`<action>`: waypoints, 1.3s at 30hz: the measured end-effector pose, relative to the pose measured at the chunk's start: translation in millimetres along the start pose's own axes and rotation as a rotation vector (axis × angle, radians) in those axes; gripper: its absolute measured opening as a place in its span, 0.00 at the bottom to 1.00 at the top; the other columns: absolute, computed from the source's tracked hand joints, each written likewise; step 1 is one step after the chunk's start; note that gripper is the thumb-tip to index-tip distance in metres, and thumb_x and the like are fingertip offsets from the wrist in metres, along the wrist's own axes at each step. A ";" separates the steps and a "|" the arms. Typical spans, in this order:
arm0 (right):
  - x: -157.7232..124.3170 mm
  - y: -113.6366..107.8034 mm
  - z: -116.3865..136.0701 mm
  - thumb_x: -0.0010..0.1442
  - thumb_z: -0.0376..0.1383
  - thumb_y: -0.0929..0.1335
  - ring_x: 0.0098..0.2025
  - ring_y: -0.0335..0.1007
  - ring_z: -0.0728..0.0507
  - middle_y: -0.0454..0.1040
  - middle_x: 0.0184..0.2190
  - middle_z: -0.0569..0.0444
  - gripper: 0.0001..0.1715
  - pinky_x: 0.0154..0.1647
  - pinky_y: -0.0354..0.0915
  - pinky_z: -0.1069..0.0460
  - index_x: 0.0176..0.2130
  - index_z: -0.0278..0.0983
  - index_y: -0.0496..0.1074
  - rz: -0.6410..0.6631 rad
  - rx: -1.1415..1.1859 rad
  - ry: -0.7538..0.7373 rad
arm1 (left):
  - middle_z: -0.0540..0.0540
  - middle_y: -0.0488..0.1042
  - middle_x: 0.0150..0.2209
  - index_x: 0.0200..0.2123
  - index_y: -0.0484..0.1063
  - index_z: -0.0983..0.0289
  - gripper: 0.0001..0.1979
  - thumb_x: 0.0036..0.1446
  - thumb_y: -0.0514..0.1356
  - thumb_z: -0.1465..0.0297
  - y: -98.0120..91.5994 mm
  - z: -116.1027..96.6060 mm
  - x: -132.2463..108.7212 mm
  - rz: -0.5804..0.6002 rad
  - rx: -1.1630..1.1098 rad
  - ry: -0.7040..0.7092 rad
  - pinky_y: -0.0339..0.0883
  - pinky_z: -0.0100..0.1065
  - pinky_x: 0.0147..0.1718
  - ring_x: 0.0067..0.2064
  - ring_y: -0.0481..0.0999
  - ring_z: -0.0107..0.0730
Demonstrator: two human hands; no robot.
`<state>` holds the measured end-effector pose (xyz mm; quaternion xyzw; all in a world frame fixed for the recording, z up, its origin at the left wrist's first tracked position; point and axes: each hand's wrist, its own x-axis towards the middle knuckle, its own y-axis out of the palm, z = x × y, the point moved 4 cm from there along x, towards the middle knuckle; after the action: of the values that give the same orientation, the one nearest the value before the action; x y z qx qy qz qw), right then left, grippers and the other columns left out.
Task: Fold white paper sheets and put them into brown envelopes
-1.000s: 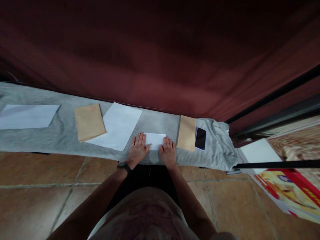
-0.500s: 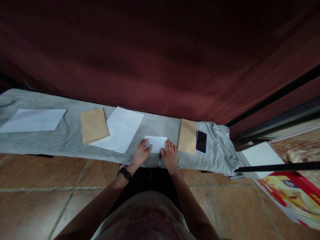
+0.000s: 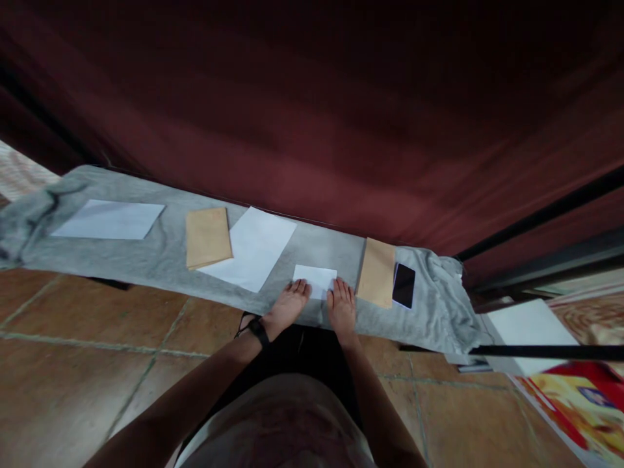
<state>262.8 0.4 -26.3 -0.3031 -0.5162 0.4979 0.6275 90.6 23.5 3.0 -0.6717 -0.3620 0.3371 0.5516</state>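
Small white rectangular paper lies flat on the long bench covered in grey plush cloth, right of centre, closer to the front edge than the back. From where I stand, the left hand rests over the paper's near left corner, fingers together and slightly bent; the right hand lies palm down along the right edge, fingers extended. Neither hand visibly pinches anything; contact pressure cannot be determined. Risk: unequal pressure may skew or crease the paper, as the cloth looks soft. Risk: an outward slide of the right hand may displace the flat brown paper packet just beside it, then the dark-screened rectangular phone beyond. Compared with one second earlier, the left hand has moved inward from the left edge; the right hand remains at the right edge.
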 end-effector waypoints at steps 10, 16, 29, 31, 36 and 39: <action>-0.7 1.3 -13.5 0.75 0.41 0.54 0.67 0.62 0.41 0.70 0.63 0.42 0.28 0.71 0.55 0.38 0.64 0.33 0.67 -0.021 0.322 0.143 | 0.67 0.76 0.55 0.53 0.74 0.65 0.21 0.61 0.51 0.83 -19.5 -5.6 9.9 -0.083 -0.179 -0.120 0.65 0.50 0.59 0.58 0.75 0.47; -4.8 -0.8 -24.9 0.73 0.49 0.53 0.66 0.64 0.41 0.69 0.64 0.42 0.33 0.66 0.63 0.43 0.64 0.33 0.65 -0.128 0.773 0.475 | 0.60 0.81 0.38 0.48 0.75 0.65 0.15 0.67 0.50 0.74 -36.8 16.4 9.6 -0.251 -0.405 -0.328 0.73 0.39 0.42 0.40 0.81 0.40; 10.1 11.9 13.1 0.60 0.54 0.65 0.28 0.74 0.45 0.77 0.28 0.55 0.24 0.30 0.73 0.51 0.38 0.38 0.74 0.081 1.116 0.610 | 0.55 0.80 0.36 0.38 0.75 0.64 0.20 0.42 0.72 0.61 10.2 -20.7 -6.4 -0.472 -1.914 -0.662 0.71 0.32 0.33 0.34 0.78 0.32; 13.4 12.1 4.8 0.59 0.54 0.65 0.25 0.71 0.46 0.74 0.23 0.58 0.22 0.28 0.72 0.52 0.36 0.38 0.74 0.117 1.072 0.589 | 0.53 0.79 0.35 0.36 0.74 0.64 0.21 0.41 0.72 0.60 6.9 -5.5 -6.3 -0.508 -1.899 -0.703 0.71 0.31 0.33 0.34 0.78 0.30; 26.5 12.6 -13.2 0.57 0.49 0.66 0.22 0.68 0.46 0.72 0.21 0.60 0.18 0.24 0.68 0.53 0.35 0.39 0.77 0.159 1.013 0.532 | 0.48 0.75 0.31 0.39 0.73 0.63 0.22 0.41 0.71 0.60 1.8 38.7 -6.4 -0.627 -1.684 -0.820 0.67 0.29 0.28 0.29 0.73 0.26; 37.3 12.5 -21.2 0.57 0.46 0.67 0.24 0.70 0.45 0.74 0.23 0.59 0.17 0.27 0.70 0.52 0.39 0.39 0.78 0.150 0.969 0.518 | 0.46 0.72 0.28 0.44 0.72 0.63 0.22 0.45 0.69 0.65 4.6 49.1 -6.1 -0.572 -1.549 -0.801 0.68 0.30 0.28 0.28 0.73 0.29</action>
<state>278.0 42.1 -30.6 -0.1285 -0.0340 0.6310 0.7643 46.2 42.1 -9.3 -0.5715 -0.8033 0.0584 -0.1571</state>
